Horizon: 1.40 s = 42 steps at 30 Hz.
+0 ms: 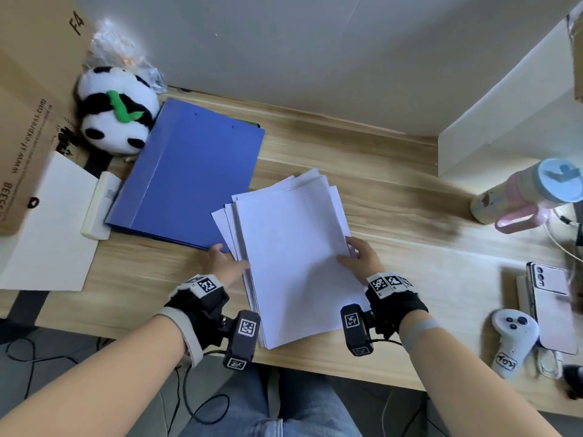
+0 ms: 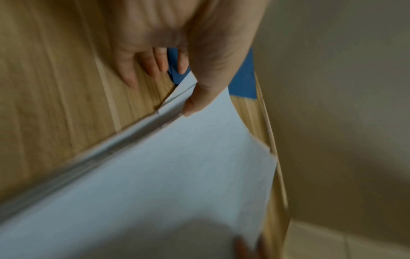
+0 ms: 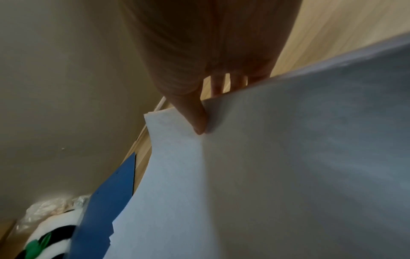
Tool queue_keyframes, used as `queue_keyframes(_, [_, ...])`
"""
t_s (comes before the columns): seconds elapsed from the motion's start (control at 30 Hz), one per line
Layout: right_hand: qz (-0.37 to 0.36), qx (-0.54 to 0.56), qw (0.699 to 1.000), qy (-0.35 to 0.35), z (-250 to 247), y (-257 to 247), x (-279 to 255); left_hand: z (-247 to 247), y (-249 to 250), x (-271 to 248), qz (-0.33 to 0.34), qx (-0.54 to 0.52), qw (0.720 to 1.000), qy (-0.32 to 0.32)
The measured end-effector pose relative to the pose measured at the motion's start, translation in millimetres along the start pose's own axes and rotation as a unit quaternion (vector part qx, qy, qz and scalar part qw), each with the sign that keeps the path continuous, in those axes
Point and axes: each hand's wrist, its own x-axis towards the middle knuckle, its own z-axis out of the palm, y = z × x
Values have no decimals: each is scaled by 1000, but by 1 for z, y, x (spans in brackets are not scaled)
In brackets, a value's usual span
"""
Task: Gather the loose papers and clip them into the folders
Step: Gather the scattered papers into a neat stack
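Observation:
A stack of loose white papers (image 1: 290,247) lies unevenly fanned on the middle of the wooden table (image 1: 394,197). My right hand (image 1: 347,250) pinches its right edge, thumb (image 3: 197,121) on top and fingers (image 3: 218,87) beneath the papers (image 3: 288,166). My left hand (image 1: 228,258) is at the stack's left edge. Its thumb (image 2: 199,98) presses on the top sheet (image 2: 166,175), and its fingers (image 2: 131,70) reach straight past the corner towards the table. A closed blue folder (image 1: 189,175) lies to the back left, its near corner under the papers.
A panda plush (image 1: 116,111), a cardboard box (image 1: 28,105), a white sheet (image 1: 50,225) and a small white box (image 1: 101,206) crowd the left. A pink bottle (image 1: 530,193), a phone (image 1: 552,307) and a white controller (image 1: 512,339) sit right. A white board (image 1: 504,115) leans back right.

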Motion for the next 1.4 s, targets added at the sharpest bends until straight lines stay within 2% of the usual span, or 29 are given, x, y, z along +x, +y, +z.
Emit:
queue_keyframes(0.1, [22, 15, 999, -32, 7, -4, -6, 5, 5, -1, -72, -115, 991, -7])
queue_keyframes(0.2, [35, 59, 998, -14, 16, -4, -9, 6, 7, -6, -88, -93, 991, -38])
queue_keyframes(0.3, [103, 110, 988, 32, 18, -4, -12, 6, 4, -13, -90, -110, 981, -133])
queue_keyframes(0.4, [149, 72, 986, -33, 16, 5, -15, 7, -5, -22, -122, -176, 952, -218])
queue_keyframes(0.47, [168, 37, 984, -44, 14, 16, -17, 14, -7, -26, -118, -160, 957, -211])
queue_keyframes(0.53, [156, 67, 985, -11, 9, 16, -20, 19, -2, -23, -99, -138, 967, -188])
queue_keyframes(0.63, [107, 150, 980, 68, -6, 6, -26, 20, 32, -28, -40, -145, 970, -190])
queue_keyframes(0.77, [-18, 205, 968, 142, -39, -21, -33, 9, 96, -45, 97, -146, 965, -194])
queue_keyframes(0.9, [-115, 262, 947, 146, -59, -42, -46, -2, 127, -63, 225, -104, 951, -185])
queue_keyframes(1.07, [-144, 240, 952, 124, -61, -38, -50, -4, 124, -75, 248, -96, 949, -168])
queue_keyframes(1.3, [-166, 337, 920, 112, -45, -56, -62, -3, 127, -81, 239, -95, 952, -164])
queue_keyframes(1.4, [-167, 332, 921, 117, -49, -59, -67, -7, 125, -80, 250, -93, 950, -161])
